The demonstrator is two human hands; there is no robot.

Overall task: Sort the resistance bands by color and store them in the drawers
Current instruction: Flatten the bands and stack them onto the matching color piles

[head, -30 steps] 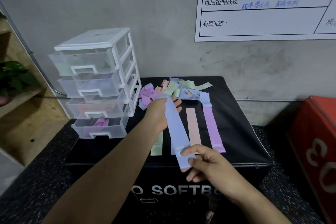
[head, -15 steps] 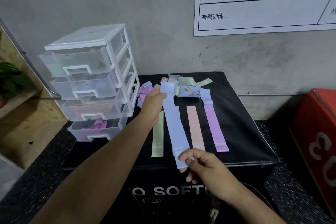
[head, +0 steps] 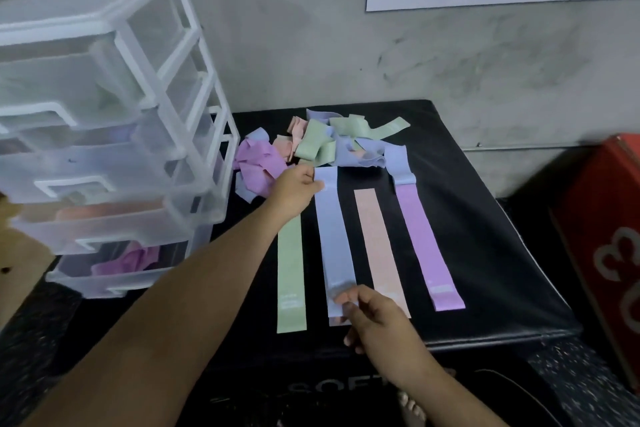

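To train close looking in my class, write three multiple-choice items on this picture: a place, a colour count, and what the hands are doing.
1. Where on the black padded box does the flat light-blue elastic band lie?
A. Between the flat green band and the flat pink band.
B. In the top drawer.
C. On the floor.
2. How many colours show in the flat row?
A. Two.
B. Four.
C. Six.
3. What are the hands doing?
A. Both rest open.
B. One opens a drawer.
C. Left hand and right hand each hold an end of that band.
Key: A, green left of it, pink right; B, green, blue, pink, purple band; C, each pinches one end.
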